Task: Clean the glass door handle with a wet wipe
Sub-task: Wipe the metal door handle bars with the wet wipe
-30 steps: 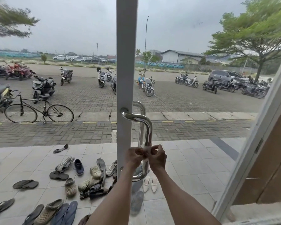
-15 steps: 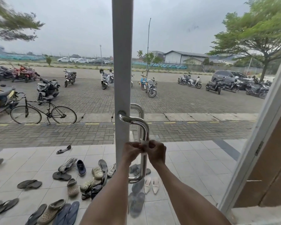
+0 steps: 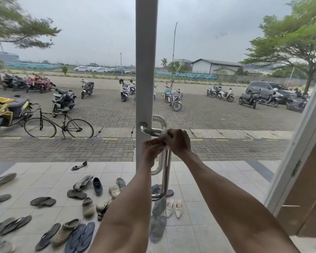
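Both hands have climbed the door handle (image 3: 165, 172) since a second ago, from around the middle of its upright bar to the upper bend, where the tube turns toward its mount on the white door frame (image 3: 146, 70). The wet wipe (image 3: 165, 133) shows only as a small pale wad at that bend, pressed against the steel and mostly hidden by fingers. The right hand (image 3: 179, 142) is closed over the wipe and the curve of the tube, while the left hand (image 3: 152, 146) is pinched on the wipe's near edge just beside it, so the two hands sit touching, together on the same patch. By my reading the wiping step is in hand and well along: the shaft looks to have been covered, and the top elbow is being worked now. The short horizontal arm (image 3: 150, 130) running to the frame is bare and shiny, apart from the hands, and seems the likely next stretch; reaching it would call for sliding the wrapped wipe leftward along the tube while keeping it folded around the metal. The lower bend (image 3: 158, 196) near the floor line may still need a pass. Beyond the glass, sandals and shoes (image 3: 80, 194) lie scattered on the tiled porch, with a bicycle (image 3: 58, 125) further out.
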Demonstrator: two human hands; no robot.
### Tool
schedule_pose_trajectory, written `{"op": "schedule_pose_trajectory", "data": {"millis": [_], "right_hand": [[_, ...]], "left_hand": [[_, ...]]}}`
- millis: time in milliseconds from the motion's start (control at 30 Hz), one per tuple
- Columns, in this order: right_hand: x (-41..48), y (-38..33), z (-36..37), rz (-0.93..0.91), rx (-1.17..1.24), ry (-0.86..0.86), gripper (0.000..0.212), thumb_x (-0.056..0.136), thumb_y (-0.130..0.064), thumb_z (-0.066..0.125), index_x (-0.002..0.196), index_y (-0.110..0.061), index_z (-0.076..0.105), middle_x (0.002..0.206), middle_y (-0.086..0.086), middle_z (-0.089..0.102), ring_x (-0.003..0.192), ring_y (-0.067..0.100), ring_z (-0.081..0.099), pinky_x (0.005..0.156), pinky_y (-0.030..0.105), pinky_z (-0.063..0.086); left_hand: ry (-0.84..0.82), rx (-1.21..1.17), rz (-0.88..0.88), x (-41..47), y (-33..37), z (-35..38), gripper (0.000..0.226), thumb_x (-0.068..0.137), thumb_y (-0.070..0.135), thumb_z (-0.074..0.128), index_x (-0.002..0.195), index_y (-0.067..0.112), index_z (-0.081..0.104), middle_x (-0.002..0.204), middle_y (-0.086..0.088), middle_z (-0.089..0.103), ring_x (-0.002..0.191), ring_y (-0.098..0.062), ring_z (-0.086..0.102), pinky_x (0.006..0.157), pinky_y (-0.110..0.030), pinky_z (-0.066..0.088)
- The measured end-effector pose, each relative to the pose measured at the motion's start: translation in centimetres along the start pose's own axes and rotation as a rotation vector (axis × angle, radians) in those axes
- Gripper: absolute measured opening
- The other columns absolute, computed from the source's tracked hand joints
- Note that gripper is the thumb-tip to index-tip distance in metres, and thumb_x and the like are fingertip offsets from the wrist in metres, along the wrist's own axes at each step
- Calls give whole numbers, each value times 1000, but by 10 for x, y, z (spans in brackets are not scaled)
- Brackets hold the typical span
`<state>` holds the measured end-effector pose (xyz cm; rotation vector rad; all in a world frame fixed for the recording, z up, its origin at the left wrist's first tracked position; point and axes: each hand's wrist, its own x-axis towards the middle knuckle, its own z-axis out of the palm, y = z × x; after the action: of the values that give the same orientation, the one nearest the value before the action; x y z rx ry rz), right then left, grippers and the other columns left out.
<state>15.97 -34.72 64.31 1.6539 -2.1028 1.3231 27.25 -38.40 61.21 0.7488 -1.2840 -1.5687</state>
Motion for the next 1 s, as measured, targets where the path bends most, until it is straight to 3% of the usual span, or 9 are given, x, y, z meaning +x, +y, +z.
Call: {"op": "schedule_pose_trajectory", "data": {"millis": [167,267,400,467,533,633,767,900,1000], "right_hand": [[20,-30,-12,-33,-187,-171,30,70,-45,76,75,-16,74,68,2,71,73,24,68,61,29,48],[30,-59,-14,-60,-283,-265,28,71,-38,76,64,-13,68,59,0,61,67,25,65,57,25,38],[31,-94,3,-41,-349,-245,34,76,-29,73,53,-15,53,68,6,68,69,26,67,60,27,41],[31,-108,17,-7,-346,-209,24,84,-22,65,63,-12,62,74,7,72,77,27,72,61,26,42],[33,-120,29,-12,-378,-159,15,89,-18,63,86,-10,75,88,8,77,88,25,74,64,26,44],[39,-127,44,26,-412,-132,17,87,-13,66,102,-10,75,103,8,77,99,24,73,75,27,52],[52,-132,50,148,-377,-158,16,88,-15,65,101,-11,74,103,7,76,97,24,73,71,28,53],[60,-135,53,257,-343,-187,21,90,-22,63,107,-13,73,102,6,74,98,25,71,75,33,57],[65,-135,50,381,-263,-207,20,88,-28,65,100,-14,73,81,3,66,94,24,70,64,29,52]], "left_hand": [[-31,-205,-48,3,0,-9,21,88,-9,62,103,2,71,97,-18,69,94,-26,67,97,-36,53],[-25,-379,-88,4,-2,-14,19,92,-4,60,106,3,70,89,-13,76,85,-18,74,86,-30,59],[-8,-456,-127,2,6,-22,17,95,-1,57,85,7,68,59,-4,71,57,-10,70,82,-29,59],[26,-426,-132,3,15,-32,31,95,-1,58,67,9,69,55,-4,69,50,-11,68,73,-29,60],[71,-383,-134,7,20,-41,45,95,0,56,54,11,69,52,-4,68,46,-11,67,52,-24,58],[132,-342,-161,16,28,-53,34,95,-1,53,63,7,60,45,-2,63,37,-10,61,40,-20,51],[67,-275,-191,28,34,-63,17,96,7,57,83,8,68,60,-3,73,52,-10,70,76,-27,55],[57,-164,-219,44,45,-74,17,94,13,57,92,3,70,85,-8,78,74,-11,75,60,-25,60],[112,-32,-212,52,55,-79,12,87,14,66,87,4,73,79,-8,78,71,-15,76,69,-28,58]]}}
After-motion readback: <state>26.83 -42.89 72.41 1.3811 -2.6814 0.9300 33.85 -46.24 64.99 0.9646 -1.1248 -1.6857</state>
